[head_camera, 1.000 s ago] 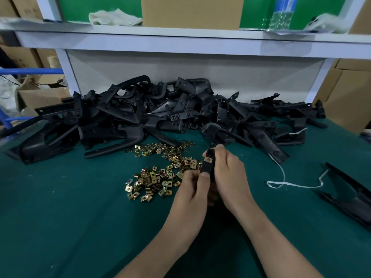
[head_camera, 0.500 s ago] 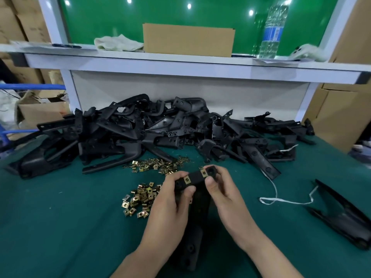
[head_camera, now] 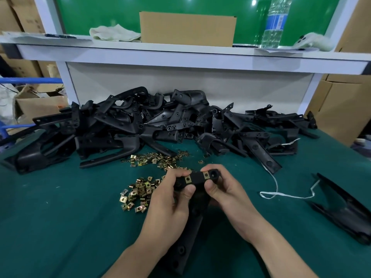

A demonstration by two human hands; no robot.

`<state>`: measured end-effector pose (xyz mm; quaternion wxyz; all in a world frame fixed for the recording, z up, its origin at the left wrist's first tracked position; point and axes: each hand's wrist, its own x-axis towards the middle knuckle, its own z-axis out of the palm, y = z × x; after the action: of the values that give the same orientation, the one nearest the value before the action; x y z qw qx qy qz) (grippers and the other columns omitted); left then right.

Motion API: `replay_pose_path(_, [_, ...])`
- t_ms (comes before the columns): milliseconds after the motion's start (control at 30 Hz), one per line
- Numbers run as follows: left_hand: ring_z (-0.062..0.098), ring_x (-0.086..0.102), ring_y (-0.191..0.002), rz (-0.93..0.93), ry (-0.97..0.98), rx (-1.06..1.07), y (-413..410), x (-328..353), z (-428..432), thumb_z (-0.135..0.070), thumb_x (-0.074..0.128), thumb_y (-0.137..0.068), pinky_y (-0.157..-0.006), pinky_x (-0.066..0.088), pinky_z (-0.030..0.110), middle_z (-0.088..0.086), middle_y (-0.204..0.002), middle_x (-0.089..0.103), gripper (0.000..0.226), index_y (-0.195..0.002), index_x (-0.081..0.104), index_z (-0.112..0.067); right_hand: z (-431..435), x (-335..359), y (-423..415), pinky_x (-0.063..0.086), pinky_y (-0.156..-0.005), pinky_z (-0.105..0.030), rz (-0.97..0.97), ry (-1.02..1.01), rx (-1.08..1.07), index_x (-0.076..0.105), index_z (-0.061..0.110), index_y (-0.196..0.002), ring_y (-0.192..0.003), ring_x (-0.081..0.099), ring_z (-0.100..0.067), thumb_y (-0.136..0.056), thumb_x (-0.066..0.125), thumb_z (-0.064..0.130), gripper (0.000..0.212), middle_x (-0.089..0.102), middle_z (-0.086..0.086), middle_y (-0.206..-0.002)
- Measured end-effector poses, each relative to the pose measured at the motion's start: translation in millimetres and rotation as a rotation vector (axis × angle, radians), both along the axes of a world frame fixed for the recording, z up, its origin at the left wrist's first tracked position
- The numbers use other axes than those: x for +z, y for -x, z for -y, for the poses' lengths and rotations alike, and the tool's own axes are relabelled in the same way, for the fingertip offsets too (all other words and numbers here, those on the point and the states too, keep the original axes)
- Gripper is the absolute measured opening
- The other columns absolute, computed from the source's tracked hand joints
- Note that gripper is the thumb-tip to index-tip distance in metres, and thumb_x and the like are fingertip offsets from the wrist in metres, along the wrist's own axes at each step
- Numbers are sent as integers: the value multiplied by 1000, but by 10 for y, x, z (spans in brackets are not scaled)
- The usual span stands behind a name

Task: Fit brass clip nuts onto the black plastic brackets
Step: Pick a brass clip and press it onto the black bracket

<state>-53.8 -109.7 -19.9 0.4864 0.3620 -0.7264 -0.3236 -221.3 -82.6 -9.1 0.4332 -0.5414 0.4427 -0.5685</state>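
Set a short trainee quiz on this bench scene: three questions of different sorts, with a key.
1. True or false: the left hand and the right hand both grip the same black bracket.
2. How many brass clip nuts show on that bracket's top bar? A) none B) two C) five
3. On which side of the held bracket does the loose pile of nuts lie, the person's left or right?
Key: 1 true; 2 B; 3 left.
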Motion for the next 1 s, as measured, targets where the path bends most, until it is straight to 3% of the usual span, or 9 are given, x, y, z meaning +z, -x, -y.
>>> replay_pose_path(200, [3, 61, -71, -57, -94, -6, 18, 51, -22, -43, 58, -89, -58, 44, 8, -20, -90, 68, 18, -105, 55, -51, 21, -16, 4, 52, -86, -29, 51, -33, 12, 66, 32, -111, -98, 65, -11, -86, 69, 49, 30, 70, 4, -104])
replay_pose_path(333, [2, 68, -83, -200, -230, -46, 51, 102, -55, -30, 68, -91, -70, 51, 11, -20, -98, 71, 34, -110, 56, -55, 37, -36, 37, 52, -97, -37, 113, -74, 51, 66, 30, -119, -112, 66, -20, -89, 69, 45, 34, 71, -3, -119])
replay_pose_path(467, [5, 69, -94, -256, -275, -77, 11, 190, -52, -42, 67, -82, -79, 51, 12, -16, -103, 73, 46, -126, 56, -47, 29, -44, 30, 52, -102, -31, 12, -4, 8, 51, 46, -142, -123, 63, -14, -97, 62, 43, 46, 67, 6, -131])
replay_pose_path(533, [7, 69, -94, -214, -236, -57, -5, 213, -47, -46, 64, -83, -77, 52, 16, -14, -104, 74, 38, -121, 61, -47, 4, -47, 15, 48, -99, -19, -129, 111, -83, 43, 53, -145, -121, 62, -7, -103, 58, 36, 49, 62, 15, -133])
replay_pose_path(633, [-1, 64, -99, -87, -152, 14, 6, 198, -71, -56, 60, -79, -80, 48, 14, -17, -103, 70, 33, -112, 62, -61, -2, -121, -9, 47, -100, -22, -654, 310, -281, 47, 49, -141, -126, 52, -5, -101, 58, 9, 57, 43, 20, -139])
replay_pose_path(700, [-5, 63, -102, -40, -135, -11, 7, 203, -100, -62, 60, -77, -81, 45, 6, -25, -102, 67, 38, -114, 60, -65, 14, -134, -19, 44, -98, -21, -849, 389, -384, 52, 42, -132, -122, 47, -3, -95, 63, 4, 55, 44, 19, -133])
replay_pose_path(833, [-7, 61, -113, -138, -89, -59, -51, 248, -32, -61, 48, -97, -93, 47, 17, -24, -114, 70, 32, -120, 66, -48, 16, -103, 12, 46, -94, -19, -515, 321, -394, 56, 40, -107, -112, 63, -8, -94, 62, 1, 42, 64, 21, -121])
replay_pose_path(900, [0, 65, -105, -199, -93, 31, -109, 195, 84, -39, 47, -104, -91, 49, 26, -19, -111, 72, 24, -117, 67, -44, 52, -66, 15, 47, -96, -22, -116, 198, -243, 54, 29, -102, -115, 65, -12, -95, 65, 4, 29, 70, 10, -124])
replay_pose_path(1000, [6, 63, -103, 16, -69, -1, -144, 116, 125, -17, 58, -99, -83, 51, 18, -22, -117, 65, 42, -122, 56, -52, 93, -3, -29, 56, -87, -29, 581, 26, 136, 53, 7, -95, -110, 67, -28, -79, 80, 5, 32, 71, -12, -122])
